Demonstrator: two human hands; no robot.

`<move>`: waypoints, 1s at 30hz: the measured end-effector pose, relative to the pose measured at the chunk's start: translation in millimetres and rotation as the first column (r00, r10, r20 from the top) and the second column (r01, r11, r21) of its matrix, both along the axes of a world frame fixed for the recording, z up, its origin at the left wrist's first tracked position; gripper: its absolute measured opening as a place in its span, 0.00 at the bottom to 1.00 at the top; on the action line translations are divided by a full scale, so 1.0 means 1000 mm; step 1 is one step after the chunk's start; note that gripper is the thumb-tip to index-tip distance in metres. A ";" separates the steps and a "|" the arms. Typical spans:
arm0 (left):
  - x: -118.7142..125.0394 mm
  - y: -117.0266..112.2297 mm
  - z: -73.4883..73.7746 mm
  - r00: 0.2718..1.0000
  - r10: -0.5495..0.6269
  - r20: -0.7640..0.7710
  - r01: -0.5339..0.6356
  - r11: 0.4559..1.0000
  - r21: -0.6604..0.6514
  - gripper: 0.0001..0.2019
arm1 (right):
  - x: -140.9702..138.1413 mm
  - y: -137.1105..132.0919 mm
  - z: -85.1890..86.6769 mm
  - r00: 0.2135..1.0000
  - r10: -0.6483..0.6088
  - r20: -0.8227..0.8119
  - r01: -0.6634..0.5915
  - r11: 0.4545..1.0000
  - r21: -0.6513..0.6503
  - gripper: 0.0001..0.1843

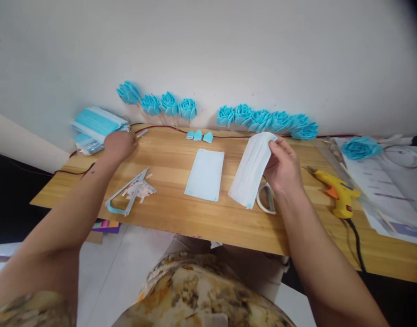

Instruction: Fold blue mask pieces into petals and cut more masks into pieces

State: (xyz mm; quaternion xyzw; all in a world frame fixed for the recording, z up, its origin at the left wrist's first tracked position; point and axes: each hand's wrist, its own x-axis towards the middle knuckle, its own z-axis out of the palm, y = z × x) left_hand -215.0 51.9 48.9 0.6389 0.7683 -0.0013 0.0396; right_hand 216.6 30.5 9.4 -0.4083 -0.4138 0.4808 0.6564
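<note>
My right hand [283, 163] pinches a pleated face mask [251, 170] by its upper right corner, holding it tilted above the table with the pale side towards me. Just below that hand is a white ring-shaped handle [266, 198], the rest of it hidden. A second mask [205, 175], without visible ear loops, lies flat in the middle. My left hand [120, 144] is low over the table beside a stack of blue masks [97, 123], near thin white strips [142, 133]. Its fingers point down and are mostly hidden behind the back of the hand.
Blue fabric flowers [168, 104] on sticks line the wall, and another flower [361, 148] lies on papers at right. Small blue petals [198, 136] sit mid-table. Cut strips and scraps [139, 190] lie left. A yellow glue gun [340, 193] with a black cord rests right.
</note>
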 end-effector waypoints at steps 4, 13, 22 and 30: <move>-0.008 0.007 -0.019 0.980 0.067 -0.186 -0.073 0.997 -0.021 0.17 | 0.000 0.001 -0.002 1.000 -0.010 0.026 0.009 1.000 0.011 0.12; -0.010 0.033 -0.043 0.963 0.141 -0.231 -0.126 0.989 0.079 0.24 | -0.004 -0.001 -0.001 1.000 -0.018 -0.014 0.018 0.999 -0.036 0.10; -0.011 0.040 -0.038 0.971 0.176 -0.164 -0.154 0.978 0.139 0.26 | -0.004 -0.002 -0.001 0.999 -0.022 -0.044 0.019 0.998 -0.055 0.11; -0.003 0.039 -0.039 0.984 0.123 -0.130 -0.103 0.984 0.147 0.25 | -0.003 -0.002 -0.006 1.000 0.022 -0.010 -0.023 0.997 -0.080 0.12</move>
